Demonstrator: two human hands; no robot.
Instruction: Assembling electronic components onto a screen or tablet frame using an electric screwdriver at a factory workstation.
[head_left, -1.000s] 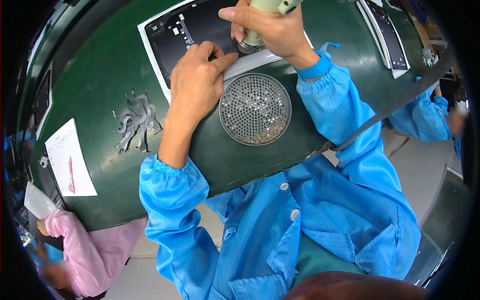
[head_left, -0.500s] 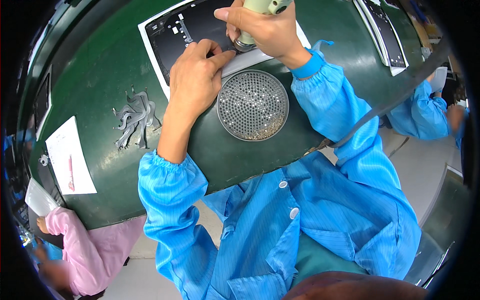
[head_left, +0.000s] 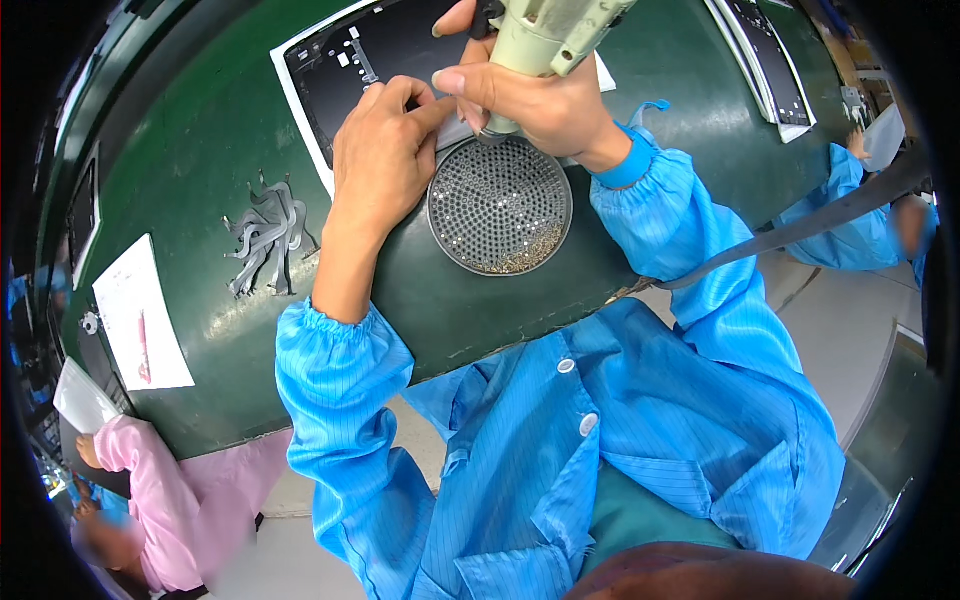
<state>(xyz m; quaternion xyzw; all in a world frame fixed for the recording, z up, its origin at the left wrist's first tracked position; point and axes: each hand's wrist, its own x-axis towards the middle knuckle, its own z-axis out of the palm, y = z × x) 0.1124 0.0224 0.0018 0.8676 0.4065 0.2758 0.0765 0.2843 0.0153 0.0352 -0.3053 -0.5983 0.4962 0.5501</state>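
My right hand grips a pale green electric screwdriver. Its lower end is now over the far rim of a round grey screw tray. The tray's face is full of small holes, with tiny brass-coloured screws gathered along its near right side. My left hand rests on the near part of a flat black panel with a pale border. Its fingers are curled, thumb and forefinger close together; whatever is between them is hidden. Small white parts show on the panel beyond my left fingers.
A heap of grey strips lies left of my left forearm. Farther left is a white paper with a pink pen on it. More panels are stacked at far right. People in pink and blue sleeves sit either side.
My right hand has drawn the screwdriver back from the panel toward me, over the screw tray's far rim. My left hand has stayed nearly in place.
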